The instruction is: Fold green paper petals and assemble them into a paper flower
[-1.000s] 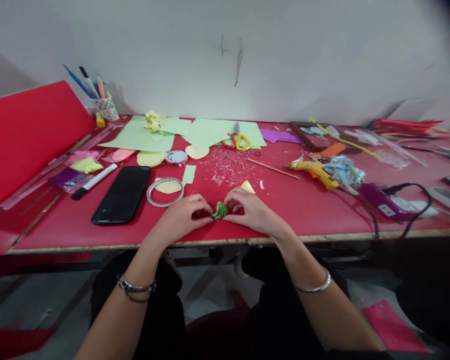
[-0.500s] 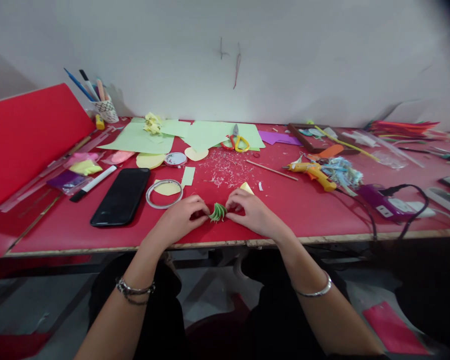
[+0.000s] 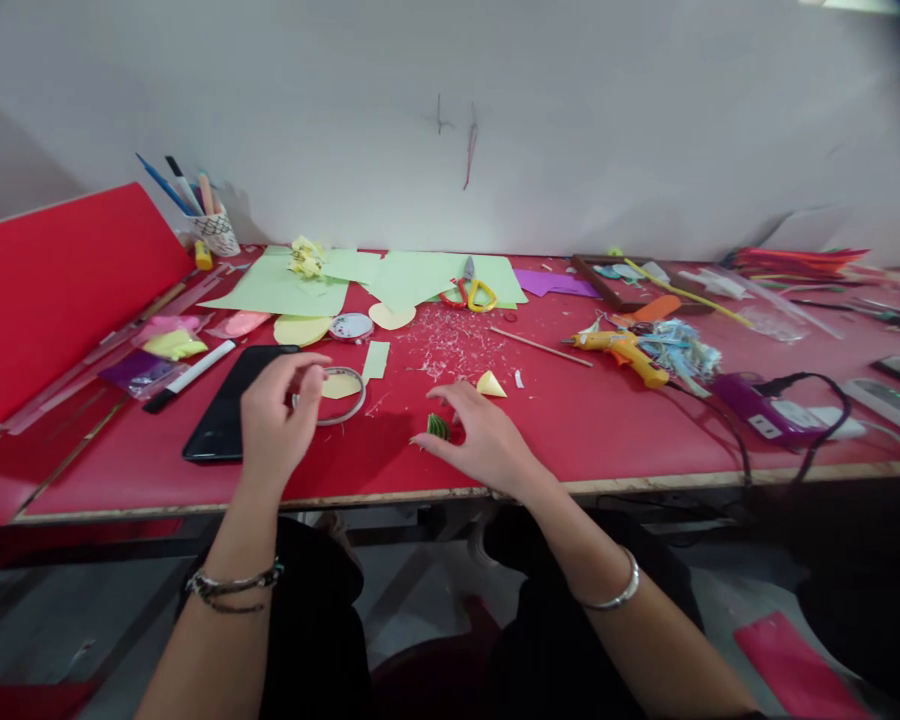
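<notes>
A small green pleated paper piece (image 3: 438, 428) sits near the front edge of the red table. My right hand (image 3: 487, 435) is open around it, thumb in front and fingers behind, without visibly gripping it. My left hand (image 3: 276, 410) is raised off to the left, fingers loosely bent and parted, holding nothing. It covers part of the black phone (image 3: 225, 415) and the left side of a tape roll (image 3: 361, 398). Just beyond my right fingers lies a folded pale yellow paper piece (image 3: 490, 384).
Paper shreds (image 3: 457, 340) and a thin wooden stick (image 3: 541, 346) lie mid-table. Scissors (image 3: 474, 290) rest on light green sheets (image 3: 412, 275). On the right are a yellow glue gun (image 3: 626, 355) and a purple power strip (image 3: 761, 408) with cables. A white marker (image 3: 191, 376) lies left.
My left hand has let go of the green pleated paper and moved left toward the phone. My right hand has opened, its fingers now spread around the piece.
</notes>
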Available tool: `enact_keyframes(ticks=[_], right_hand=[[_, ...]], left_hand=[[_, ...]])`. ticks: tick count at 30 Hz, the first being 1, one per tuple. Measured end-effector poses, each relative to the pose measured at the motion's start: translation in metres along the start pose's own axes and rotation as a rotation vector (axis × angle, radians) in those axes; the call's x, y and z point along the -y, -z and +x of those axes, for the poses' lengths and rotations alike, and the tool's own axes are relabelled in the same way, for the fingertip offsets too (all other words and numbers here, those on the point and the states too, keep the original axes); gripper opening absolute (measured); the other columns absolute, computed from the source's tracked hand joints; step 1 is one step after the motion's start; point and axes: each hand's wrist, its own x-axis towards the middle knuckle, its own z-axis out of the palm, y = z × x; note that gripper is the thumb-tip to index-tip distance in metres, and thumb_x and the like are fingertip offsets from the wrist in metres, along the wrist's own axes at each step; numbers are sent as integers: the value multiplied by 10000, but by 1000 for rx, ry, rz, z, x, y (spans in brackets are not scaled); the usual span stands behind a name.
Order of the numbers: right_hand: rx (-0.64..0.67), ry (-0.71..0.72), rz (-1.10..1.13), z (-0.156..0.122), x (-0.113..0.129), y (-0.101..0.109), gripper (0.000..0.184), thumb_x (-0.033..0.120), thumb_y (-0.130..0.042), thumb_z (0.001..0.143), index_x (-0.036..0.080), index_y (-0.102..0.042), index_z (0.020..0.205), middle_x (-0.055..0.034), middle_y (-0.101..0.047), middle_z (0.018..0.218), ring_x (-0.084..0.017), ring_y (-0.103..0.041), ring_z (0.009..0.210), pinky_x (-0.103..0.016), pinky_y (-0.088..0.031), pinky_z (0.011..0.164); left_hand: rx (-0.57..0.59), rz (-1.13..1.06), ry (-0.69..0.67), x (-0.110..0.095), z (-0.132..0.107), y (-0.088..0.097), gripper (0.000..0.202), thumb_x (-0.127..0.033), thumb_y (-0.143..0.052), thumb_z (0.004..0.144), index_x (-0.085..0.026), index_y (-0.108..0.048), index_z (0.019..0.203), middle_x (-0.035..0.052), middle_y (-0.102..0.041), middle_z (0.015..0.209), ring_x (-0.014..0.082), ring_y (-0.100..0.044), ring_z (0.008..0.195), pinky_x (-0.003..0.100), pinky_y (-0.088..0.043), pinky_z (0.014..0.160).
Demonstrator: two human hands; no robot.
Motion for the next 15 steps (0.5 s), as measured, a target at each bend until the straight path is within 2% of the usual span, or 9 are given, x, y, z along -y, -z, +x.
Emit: enact_keyframes(ticks=[2, 3, 9, 15], right_hand=[[15, 29, -49, 0, 5, -3, 424, 443, -551, 776, 185, -493, 1107, -85, -545, 1069, -207, -529, 948, -341, -451, 787], [25, 37, -60, 0, 6, -4, 396, 422, -546, 786, 181, -502, 1096, -85, -548, 1051, -208, -524, 959, -343, -444, 801], [93, 51, 7, 4, 3, 1, 212, 304, -531, 813, 177, -563, 980, -70, -562, 941, -169, -530, 843, -304, -436, 751], [77, 61, 155, 6, -9, 8, 178, 263, -551, 794, 181, -559, 952, -44, -595, 907, -132, -526, 748, -267, -426, 693]], left_hand=[[-104, -3, 72, 8, 1, 4, 243, -327, -390, 885, -191, -569, 976, 25, -610, 831, 137, -581, 724, 251, -461, 660], [-118, 5, 86, 11, 1, 5, 247, -332, -383, 888, -191, -563, 982, 26, -606, 827, 140, -583, 730, 255, -463, 666], [45, 174, -40, 9, 1, 4, 194, -286, -406, 873, -186, -563, 928, 50, -588, 911, 171, -558, 852, 286, -452, 773], [131, 170, -60, 0, -1, -5, 160, -251, -423, 851, -183, -550, 921, 42, -572, 914, 155, -556, 817, 273, -450, 775]])
